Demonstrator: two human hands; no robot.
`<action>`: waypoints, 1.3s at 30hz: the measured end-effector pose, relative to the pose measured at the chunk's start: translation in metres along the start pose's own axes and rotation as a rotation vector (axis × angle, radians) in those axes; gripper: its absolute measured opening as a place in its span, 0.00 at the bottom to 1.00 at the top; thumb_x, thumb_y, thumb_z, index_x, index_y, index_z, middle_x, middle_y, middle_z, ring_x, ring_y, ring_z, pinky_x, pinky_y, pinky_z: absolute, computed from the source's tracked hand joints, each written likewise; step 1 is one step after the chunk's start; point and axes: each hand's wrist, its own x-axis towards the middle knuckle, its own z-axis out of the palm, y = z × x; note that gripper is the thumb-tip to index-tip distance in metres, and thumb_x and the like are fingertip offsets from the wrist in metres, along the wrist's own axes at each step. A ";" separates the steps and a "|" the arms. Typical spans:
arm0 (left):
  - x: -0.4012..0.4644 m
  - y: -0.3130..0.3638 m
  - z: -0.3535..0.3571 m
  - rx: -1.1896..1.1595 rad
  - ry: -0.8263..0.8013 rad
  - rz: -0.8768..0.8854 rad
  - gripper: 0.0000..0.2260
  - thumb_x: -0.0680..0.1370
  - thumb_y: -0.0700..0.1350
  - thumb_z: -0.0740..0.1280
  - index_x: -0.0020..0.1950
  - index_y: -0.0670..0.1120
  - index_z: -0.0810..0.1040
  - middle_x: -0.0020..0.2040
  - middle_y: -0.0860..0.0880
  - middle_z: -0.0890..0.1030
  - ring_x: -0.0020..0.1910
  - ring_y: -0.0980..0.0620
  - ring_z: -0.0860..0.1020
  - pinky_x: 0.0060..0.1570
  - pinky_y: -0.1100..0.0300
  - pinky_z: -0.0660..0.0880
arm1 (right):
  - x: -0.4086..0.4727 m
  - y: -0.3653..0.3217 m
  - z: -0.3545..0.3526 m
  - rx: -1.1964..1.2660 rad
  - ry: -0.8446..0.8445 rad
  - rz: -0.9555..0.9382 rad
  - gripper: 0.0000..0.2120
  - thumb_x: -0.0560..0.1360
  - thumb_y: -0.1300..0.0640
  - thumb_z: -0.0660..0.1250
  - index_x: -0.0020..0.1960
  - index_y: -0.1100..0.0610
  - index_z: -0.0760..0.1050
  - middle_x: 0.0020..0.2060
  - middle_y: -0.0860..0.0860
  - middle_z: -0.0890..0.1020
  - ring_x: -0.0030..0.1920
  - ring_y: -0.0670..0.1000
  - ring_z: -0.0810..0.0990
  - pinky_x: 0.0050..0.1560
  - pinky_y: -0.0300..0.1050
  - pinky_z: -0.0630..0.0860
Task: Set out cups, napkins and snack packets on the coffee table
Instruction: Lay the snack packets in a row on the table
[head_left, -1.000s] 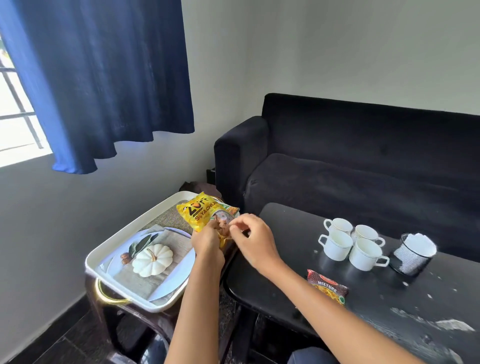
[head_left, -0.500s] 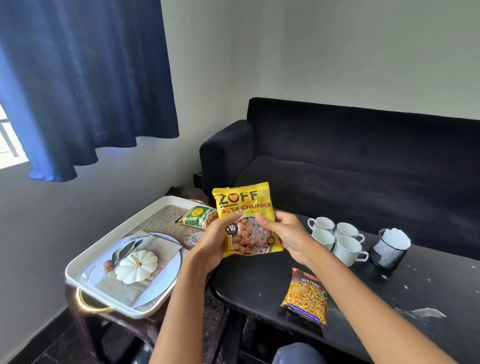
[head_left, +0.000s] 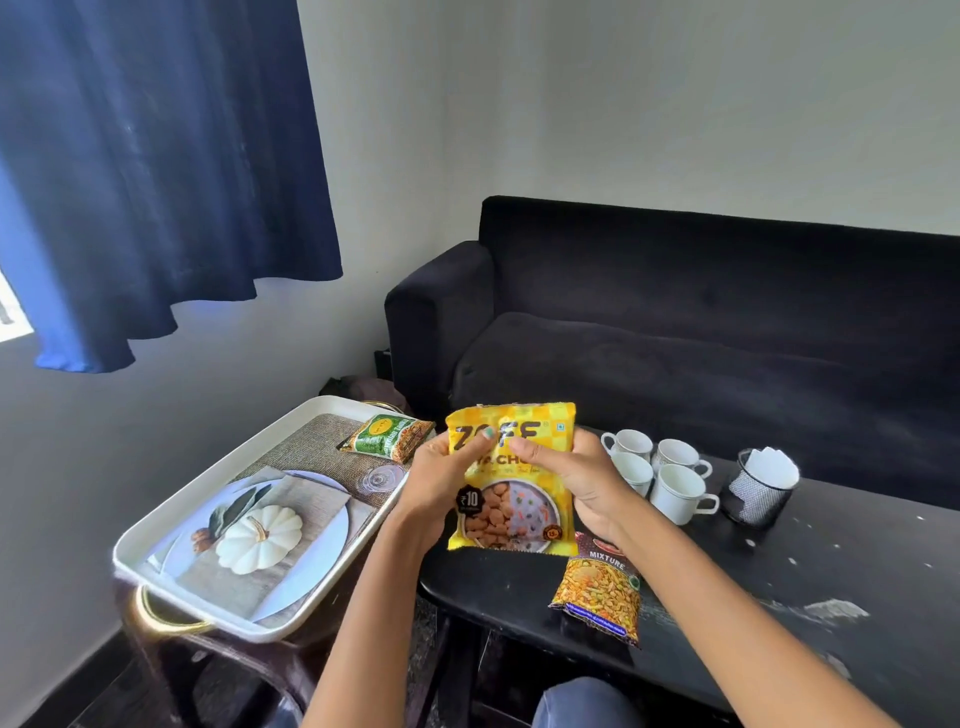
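While both hands hold it upright above the near left corner of the black worktop (head_left: 857, 582), a yellow packet (head_left: 511, 478) hangs between tray and table. The left hand (head_left: 441, 480) has thumb and fingers curled round the packet's left edge, and the right hand (head_left: 574, 478) pinches its right edge, thumb across the printed front; each grip is closed on the bag, neither slack. A red mixture packet (head_left: 597, 592) lies flat on the worktop just below the yellow one. Four white cups (head_left: 657, 475) stand clustered farther back, beside a mesh holder (head_left: 756, 496) with white napkins in it. One green packet (head_left: 387, 439) lies on the white tray (head_left: 156, 525), which sits on a stool left of the worktop. The step in hand appears to be carrying the yellow packet across for setting down. Next, it likely needs lowering flat onto bare worktop near the mixture packet, clear of the cups, both grips letting go; the green packet is not yet set out.
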 end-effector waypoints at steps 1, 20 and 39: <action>-0.001 0.001 0.001 0.022 -0.029 0.011 0.07 0.73 0.52 0.72 0.46 0.50 0.84 0.47 0.46 0.86 0.45 0.47 0.84 0.48 0.50 0.81 | 0.000 -0.001 -0.001 0.007 0.041 -0.020 0.14 0.63 0.57 0.77 0.47 0.57 0.81 0.46 0.57 0.86 0.48 0.57 0.85 0.53 0.53 0.80; -0.003 -0.004 -0.001 0.074 -0.274 -0.143 0.12 0.65 0.49 0.75 0.46 0.46 0.86 0.48 0.44 0.86 0.46 0.52 0.84 0.51 0.61 0.80 | -0.004 -0.019 -0.034 0.346 0.299 0.039 0.18 0.70 0.57 0.73 0.58 0.60 0.78 0.51 0.57 0.84 0.52 0.59 0.83 0.54 0.58 0.79; -0.003 -0.016 0.027 0.173 -0.237 -0.098 0.14 0.66 0.51 0.77 0.45 0.43 0.85 0.47 0.41 0.86 0.46 0.45 0.84 0.48 0.53 0.81 | -0.016 -0.009 -0.040 0.271 0.145 0.122 0.19 0.62 0.57 0.75 0.52 0.58 0.79 0.47 0.56 0.86 0.46 0.57 0.85 0.43 0.52 0.82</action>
